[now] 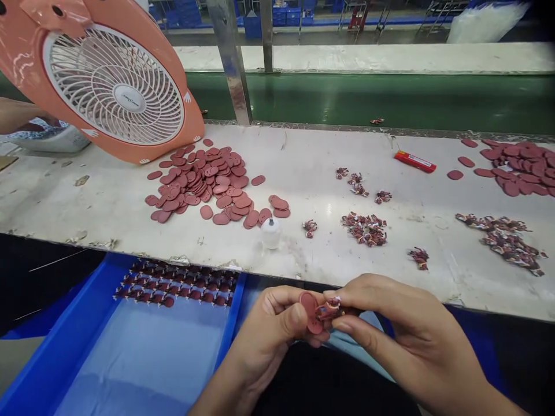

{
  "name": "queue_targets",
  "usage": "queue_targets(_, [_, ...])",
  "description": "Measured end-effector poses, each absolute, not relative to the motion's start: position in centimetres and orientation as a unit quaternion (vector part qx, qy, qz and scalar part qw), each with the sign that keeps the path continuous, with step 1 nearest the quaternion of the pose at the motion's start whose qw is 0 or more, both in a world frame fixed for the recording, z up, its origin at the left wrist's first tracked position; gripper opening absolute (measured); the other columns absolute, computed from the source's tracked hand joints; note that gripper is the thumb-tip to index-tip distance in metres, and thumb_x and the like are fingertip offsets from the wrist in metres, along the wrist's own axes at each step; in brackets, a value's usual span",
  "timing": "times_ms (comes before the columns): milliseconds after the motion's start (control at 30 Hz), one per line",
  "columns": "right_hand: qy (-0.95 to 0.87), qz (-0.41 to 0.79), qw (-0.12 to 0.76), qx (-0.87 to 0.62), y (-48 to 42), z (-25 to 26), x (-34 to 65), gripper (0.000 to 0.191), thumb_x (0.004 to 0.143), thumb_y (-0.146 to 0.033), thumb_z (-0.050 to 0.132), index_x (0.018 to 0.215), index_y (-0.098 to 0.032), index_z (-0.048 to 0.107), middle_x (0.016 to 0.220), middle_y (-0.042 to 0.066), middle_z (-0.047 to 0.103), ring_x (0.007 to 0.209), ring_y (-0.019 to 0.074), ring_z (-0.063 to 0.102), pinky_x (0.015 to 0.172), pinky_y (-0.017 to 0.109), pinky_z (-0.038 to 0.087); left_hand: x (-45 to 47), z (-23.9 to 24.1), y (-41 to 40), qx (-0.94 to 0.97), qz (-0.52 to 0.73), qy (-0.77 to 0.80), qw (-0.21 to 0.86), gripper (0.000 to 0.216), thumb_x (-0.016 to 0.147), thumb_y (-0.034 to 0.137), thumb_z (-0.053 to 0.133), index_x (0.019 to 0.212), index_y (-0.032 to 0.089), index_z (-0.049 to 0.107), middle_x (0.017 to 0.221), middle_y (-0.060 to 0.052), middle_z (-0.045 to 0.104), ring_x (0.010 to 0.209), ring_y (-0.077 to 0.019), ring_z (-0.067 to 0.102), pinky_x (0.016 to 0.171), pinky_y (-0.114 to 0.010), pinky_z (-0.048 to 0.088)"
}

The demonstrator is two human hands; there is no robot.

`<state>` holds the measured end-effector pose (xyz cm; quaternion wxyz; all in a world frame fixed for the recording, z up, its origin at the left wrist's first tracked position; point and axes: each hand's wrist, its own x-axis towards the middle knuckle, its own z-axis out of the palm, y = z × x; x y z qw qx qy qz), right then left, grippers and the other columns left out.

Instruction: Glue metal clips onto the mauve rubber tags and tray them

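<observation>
Pinching, nearly closed, oval base [309, 305] in left grip [277, 321] and figurine [331, 309] in right grip [405, 326], just outside near edge of desk [295, 156]. Likely light and firm, with fragile small parts; best held by rim and body.

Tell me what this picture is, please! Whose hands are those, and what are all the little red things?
There's no robot here, just a person. The camera sits on their head and looks forward and down. Their left hand holds a flat reddish oval, and their right hand pinches a tiny figure close to it. On the white table are piles of ovals and figures, a small white bottle and an orange fan. Below it, a blue tray holds rows of small pieces. The hand at the far left, beside the fan, belongs to someone else.
</observation>
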<state>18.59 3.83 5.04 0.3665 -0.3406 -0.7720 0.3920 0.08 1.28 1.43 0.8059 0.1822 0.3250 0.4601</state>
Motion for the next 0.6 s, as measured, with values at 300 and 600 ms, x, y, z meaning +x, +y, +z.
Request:
queue_targets(300, [-0.804,0.369,0.337,-0.323,4.11,5.54,18.88,0.030,0.091,-0.002,0.064,0.115,-0.019,0.067,0.089,-0.002,0.069,0.079,0.0056,0.063,0.072,0.014,0.050,-0.06,1.18,0.92,0.174,0.446,0.333,0.812,0.033,0.069,0.048,0.085,0.067,0.016,0.078,0.065,-0.001,0.068,0.058,-0.0087,0.061,0.059,-0.018,0.050])
queue_targets(600, [-0.828,0.356,0.312,-0.300,4.50,5.84,19.15,0.031,0.093,-0.003,0.062,0.118,-0.020,0.065,0.091,-0.001,0.069,0.081,0.0065,0.063,0.072,0.016,0.050,0.07,1.25,0.98,0.173,0.439,0.351,0.809,0.033,0.070,0.050,0.083,0.077,0.018,0.082,0.067,-0.001,0.069,0.057,-0.0070,0.062,0.059,-0.016,0.050])
